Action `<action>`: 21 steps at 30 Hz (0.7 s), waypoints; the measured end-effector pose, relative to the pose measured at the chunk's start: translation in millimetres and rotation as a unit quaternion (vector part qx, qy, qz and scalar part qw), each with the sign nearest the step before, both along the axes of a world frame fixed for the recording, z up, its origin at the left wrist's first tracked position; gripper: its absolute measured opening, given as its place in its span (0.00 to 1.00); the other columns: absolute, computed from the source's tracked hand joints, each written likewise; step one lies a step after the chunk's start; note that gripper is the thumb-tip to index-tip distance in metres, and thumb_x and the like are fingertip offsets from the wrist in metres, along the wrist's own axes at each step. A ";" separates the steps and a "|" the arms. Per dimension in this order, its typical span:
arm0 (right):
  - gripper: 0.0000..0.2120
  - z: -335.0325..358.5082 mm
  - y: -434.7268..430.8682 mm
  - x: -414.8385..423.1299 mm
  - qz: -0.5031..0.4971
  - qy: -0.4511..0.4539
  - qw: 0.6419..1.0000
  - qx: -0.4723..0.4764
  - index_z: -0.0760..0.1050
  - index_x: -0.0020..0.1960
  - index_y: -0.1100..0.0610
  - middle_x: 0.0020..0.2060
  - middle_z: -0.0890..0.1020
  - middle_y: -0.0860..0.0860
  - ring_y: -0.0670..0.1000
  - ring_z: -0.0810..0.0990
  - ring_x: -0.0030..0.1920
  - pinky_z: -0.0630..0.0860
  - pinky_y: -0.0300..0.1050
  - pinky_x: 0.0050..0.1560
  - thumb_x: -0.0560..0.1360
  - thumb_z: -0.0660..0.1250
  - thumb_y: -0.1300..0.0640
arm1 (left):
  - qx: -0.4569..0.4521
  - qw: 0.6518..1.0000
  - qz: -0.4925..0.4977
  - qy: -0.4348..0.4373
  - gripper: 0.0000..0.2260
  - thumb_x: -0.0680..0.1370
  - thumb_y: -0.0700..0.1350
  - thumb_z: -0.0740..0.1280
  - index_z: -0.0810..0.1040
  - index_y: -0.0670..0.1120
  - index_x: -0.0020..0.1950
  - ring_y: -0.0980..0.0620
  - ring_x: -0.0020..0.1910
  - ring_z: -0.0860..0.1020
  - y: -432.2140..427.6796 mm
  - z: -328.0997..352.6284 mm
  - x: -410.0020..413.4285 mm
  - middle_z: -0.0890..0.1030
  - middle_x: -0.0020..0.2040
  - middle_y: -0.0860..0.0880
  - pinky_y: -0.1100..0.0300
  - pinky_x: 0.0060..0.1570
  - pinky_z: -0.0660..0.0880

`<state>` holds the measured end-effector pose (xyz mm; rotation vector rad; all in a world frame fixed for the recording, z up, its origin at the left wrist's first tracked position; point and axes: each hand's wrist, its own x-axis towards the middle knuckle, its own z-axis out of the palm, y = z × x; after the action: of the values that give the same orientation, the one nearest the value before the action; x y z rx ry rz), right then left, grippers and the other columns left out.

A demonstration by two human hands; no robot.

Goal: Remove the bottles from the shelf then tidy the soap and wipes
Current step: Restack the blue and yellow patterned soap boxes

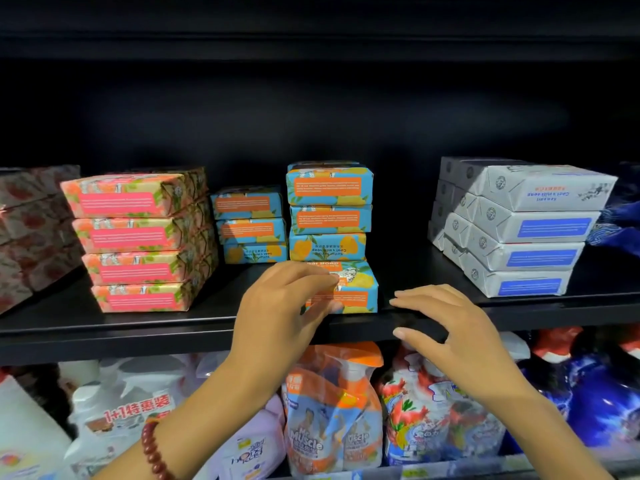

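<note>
On the black shelf [138, 332] a stack of blue and orange soap bars [330, 216] stands at the middle. Its bottom bar [362, 292] juts forward to the shelf's front. My left hand [280, 306] grips that bottom bar at its left end, fingers over the top and thumb on the front face. My right hand [446, 323] hovers at the shelf's front edge just right of the bar, fingers spread and holding nothing. A shorter blue and orange stack [249, 223] stands behind and to the left.
A pink soap stack [138, 237] stands to the left and a white soap stack [519, 230] to the right. Red patterned packs [31, 223] fill the far left. On the lower shelf stand spray and pump bottles [332, 410].
</note>
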<state>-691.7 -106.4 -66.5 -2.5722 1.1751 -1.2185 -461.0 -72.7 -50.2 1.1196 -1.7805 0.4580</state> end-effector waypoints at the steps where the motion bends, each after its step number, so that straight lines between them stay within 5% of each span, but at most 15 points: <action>1: 0.20 0.1 -0.1 0.3 0.001 -0.001 1.000 0.001 0.79 0.57 0.46 0.53 0.76 0.35 0.28 0.66 0.57 0.59 0.21 0.58 0.69 0.62 0.39 | 0.005 1.000 0.007 0.001 0.11 0.70 0.47 0.73 0.84 0.46 0.49 0.53 0.48 0.78 -2.2 0.4 -1.5 0.83 0.47 0.51 0.59 0.47 0.73; 13: 0.20 2.8 2.7 1.5 -0.014 0.010 1.000 0.008 0.79 0.56 0.46 0.53 0.77 0.36 0.34 0.69 0.57 0.62 0.22 0.56 0.69 0.61 0.39 | 0.097 0.993 0.067 0.003 0.13 0.66 0.44 0.78 0.84 0.47 0.49 0.50 0.45 0.82 -14.3 13.9 -9.9 0.84 0.46 0.51 0.62 0.44 0.74; 21: 0.12 31.1 12.0 15.3 0.006 -0.058 0.998 0.008 0.80 0.54 0.51 0.50 0.78 0.37 0.34 0.73 0.55 0.64 0.22 0.54 0.71 0.72 0.53 | 0.122 0.990 0.055 0.039 0.22 0.69 0.58 0.73 0.81 0.49 0.58 0.53 0.58 0.76 7.4 14.2 14.3 0.81 0.57 0.53 0.65 0.56 0.67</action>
<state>-676.4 -94.5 -35.4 -2.4555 1.1393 -1.3309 -446.8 -65.3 -36.0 1.3912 -1.7450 0.2614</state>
